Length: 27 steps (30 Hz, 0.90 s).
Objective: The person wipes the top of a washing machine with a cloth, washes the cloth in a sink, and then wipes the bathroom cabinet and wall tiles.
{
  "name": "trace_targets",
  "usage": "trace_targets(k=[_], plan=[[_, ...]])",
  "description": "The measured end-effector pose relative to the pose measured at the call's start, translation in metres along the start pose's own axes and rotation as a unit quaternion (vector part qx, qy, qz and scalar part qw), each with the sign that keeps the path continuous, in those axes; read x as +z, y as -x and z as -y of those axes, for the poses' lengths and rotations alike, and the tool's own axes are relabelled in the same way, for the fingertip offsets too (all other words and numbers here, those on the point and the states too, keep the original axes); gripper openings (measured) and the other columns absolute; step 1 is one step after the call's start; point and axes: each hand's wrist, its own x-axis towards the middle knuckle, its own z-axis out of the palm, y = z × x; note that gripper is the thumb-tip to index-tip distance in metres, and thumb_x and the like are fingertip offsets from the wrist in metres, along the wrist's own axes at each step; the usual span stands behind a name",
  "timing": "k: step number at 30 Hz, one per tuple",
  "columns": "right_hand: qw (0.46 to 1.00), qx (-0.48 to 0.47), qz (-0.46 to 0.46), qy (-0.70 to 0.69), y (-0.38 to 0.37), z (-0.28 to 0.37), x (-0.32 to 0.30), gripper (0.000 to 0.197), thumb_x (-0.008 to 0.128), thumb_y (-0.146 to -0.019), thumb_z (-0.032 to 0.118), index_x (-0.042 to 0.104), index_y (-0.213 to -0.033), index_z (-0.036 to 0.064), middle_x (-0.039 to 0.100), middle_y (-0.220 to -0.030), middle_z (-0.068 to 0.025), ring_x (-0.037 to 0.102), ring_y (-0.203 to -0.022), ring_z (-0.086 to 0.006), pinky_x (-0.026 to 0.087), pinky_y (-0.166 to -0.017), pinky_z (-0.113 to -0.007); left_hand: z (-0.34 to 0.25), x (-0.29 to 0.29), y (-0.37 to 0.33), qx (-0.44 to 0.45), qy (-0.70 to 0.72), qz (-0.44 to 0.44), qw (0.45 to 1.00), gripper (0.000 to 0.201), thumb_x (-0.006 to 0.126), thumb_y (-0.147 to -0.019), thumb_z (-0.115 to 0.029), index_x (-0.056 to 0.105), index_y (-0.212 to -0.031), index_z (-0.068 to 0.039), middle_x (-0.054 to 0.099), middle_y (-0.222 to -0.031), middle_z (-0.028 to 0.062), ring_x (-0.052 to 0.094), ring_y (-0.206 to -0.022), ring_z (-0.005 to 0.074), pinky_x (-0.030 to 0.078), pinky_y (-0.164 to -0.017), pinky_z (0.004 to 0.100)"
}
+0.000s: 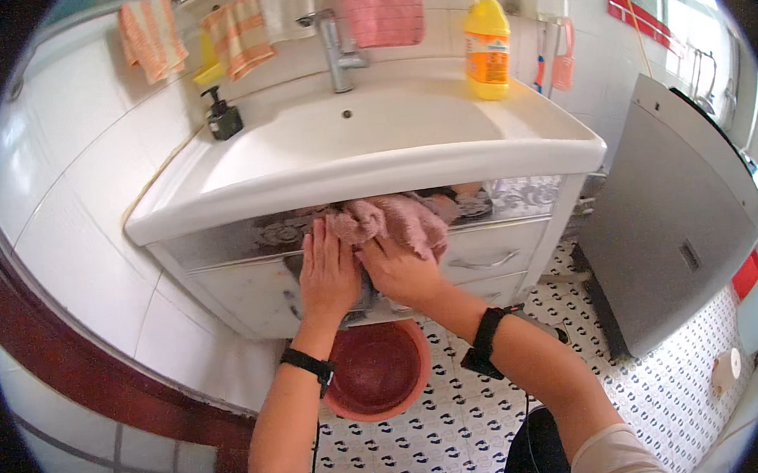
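A dusty-pink cloth [406, 221] is bunched against the patterned dark strip [282, 233] on the front of the white vanity cabinet, just under the basin's rim. My right hand [401, 272] grips its lower part, the fingertips partly hidden in the folds. Beside it, my left hand [328, 262] lies with straight fingers pointing up along the strip, its fingertips touching the cloth's left end. Below my hands, a reddish-pink plastic basin [423, 370] stands on the floor; what is inside it is hard to make out.
The white sink [374, 168] juts out above my hands. A yellow jug [487, 49] and a dark pump bottle [223, 115] stand on it, with a faucet [333, 55] between. A grey appliance [668, 225] stands at right. Drawer handles [484, 262] stick out.
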Motion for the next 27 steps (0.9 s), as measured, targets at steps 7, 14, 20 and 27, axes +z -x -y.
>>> trace_targets(k=[7, 14, 20, 27], plan=[[0.997, -0.059, -0.032, -0.042, -0.054, 0.096, 0.053, 0.046, 0.057, -0.085, 0.02, 0.058, -0.13, 0.0103, 0.054, -0.137, -0.0119, 0.053, -0.126, -0.0281, 0.05, -0.095, -0.043, 0.092, -0.034, 0.045, -0.106, 0.006, -0.029, 0.994, 0.057, 0.056, -0.093, -0.017, 0.039, -0.144, 0.003, 0.033, -0.152, 0.0237, 0.031, -0.142, 0.0428, 0.027, -0.115, 0.0559], [0.987, -0.088, 0.065, -0.118, -0.084, 0.166, 0.1, 0.052, 0.054, -0.088, 0.018, 0.05, -0.138, 0.0088, 0.049, -0.141, -0.0162, 0.051, -0.127, -0.0321, 0.048, -0.099, -0.045, 0.169, -0.056, 0.08, -0.157, -0.006, -0.001, 0.988, 0.055, 0.054, -0.093, -0.01, 0.036, -0.144, 0.005, 0.032, -0.152, 0.0231, 0.029, -0.143, 0.0435, 0.024, -0.114, 0.0598], [0.981, -0.102, 0.104, -0.131, -0.105, 0.199, 0.112, 0.054, 0.049, -0.093, 0.016, 0.042, -0.145, 0.0068, 0.043, -0.147, -0.0186, 0.044, -0.135, -0.0313, 0.04, -0.108, -0.043, 0.192, -0.068, 0.088, -0.205, -0.022, -0.008, 0.979, 0.049, 0.05, -0.096, -0.014, 0.041, -0.141, 0.004, 0.031, -0.153, 0.0221, 0.03, -0.143, 0.0399, 0.026, -0.114, 0.0573], [0.934, -0.152, 0.113, -0.303, -0.153, 0.233, 0.113, 0.054, 0.047, -0.097, 0.019, 0.036, -0.149, 0.0072, 0.04, -0.149, -0.017, 0.044, -0.135, -0.0269, 0.038, -0.11, -0.037, 0.222, -0.062, 0.119, -0.279, -0.025, -0.058, 0.958, 0.067, 0.049, -0.096, -0.03, 0.027, -0.148, 0.007, 0.025, -0.155, 0.028, 0.022, -0.144, 0.0458, 0.015, -0.116, 0.0596]])
